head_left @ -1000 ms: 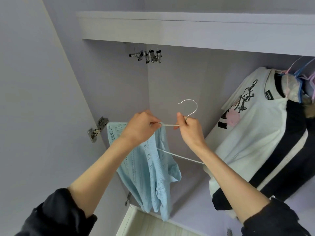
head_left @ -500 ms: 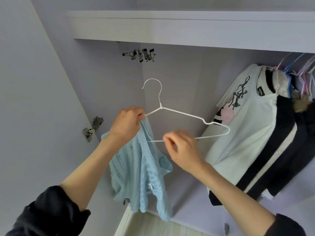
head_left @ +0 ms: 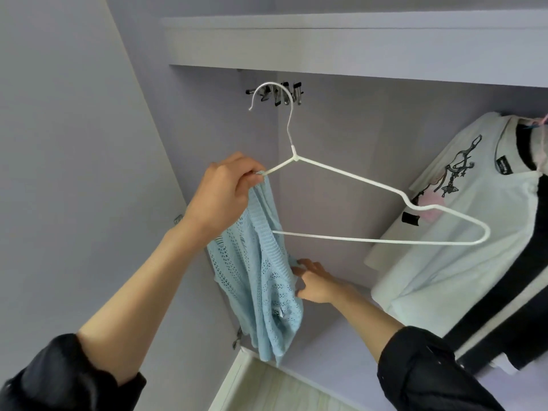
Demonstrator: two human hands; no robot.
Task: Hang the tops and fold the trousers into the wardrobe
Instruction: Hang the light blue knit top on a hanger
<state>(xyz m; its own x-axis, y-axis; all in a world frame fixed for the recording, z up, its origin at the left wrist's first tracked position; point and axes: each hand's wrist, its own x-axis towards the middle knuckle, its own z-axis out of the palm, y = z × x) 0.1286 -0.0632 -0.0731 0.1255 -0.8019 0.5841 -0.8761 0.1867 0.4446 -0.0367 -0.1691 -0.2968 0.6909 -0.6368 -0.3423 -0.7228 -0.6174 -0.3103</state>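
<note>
We see light blue top [head_left: 261, 280]: open-knit cloth, holey, soft. White hanger [head_left: 370, 185]: smooth coated wire, bare metal hook. Wardrobe wall [head_left: 341, 137]: matt lilac laminate. Hanging white T-shirt [head_left: 462, 262]: smooth cloth.

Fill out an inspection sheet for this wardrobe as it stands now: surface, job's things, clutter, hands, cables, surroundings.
Surface: wardrobe floor pale lilac, bare where it shows.
Job's things: white hanger held up, its left end inside the blue knitted top; right end bare; hook not on any rail.
Clutter: metal clips under the shelf.
Hands: left hand grips the hanger's left arm and the top's edge together; right hand touches the top lower down, grasp unclear.
Cables: nothing seen.
Surroundings: white printed T-shirt and a dark garment already hanging at right; door hinge at left.
</note>
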